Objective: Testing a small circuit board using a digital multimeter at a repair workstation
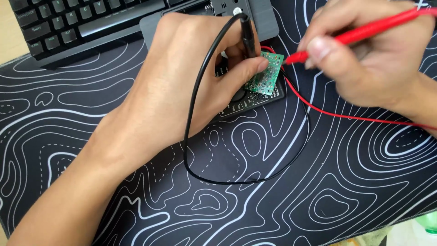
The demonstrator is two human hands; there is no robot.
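My left hand (182,86) pinches a small green circuit board (266,73) between thumb and fingers, and also grips a black test probe (248,38) whose tip meets the board's upper edge. My right hand (373,59) holds a red test probe (364,32) like a pen, its tip just right of the board's top corner. Under the board lies a black multimeter (255,100), mostly hidden by my left hand. The black lead (214,177) loops across the mat; the red lead (346,116) runs off to the right.
A black desk mat (318,191) with white contour lines covers the surface. A black keyboard (68,23) sits at the top left, with a grey device (259,18) beside it. A green and white object (425,228) shows at the bottom right corner.
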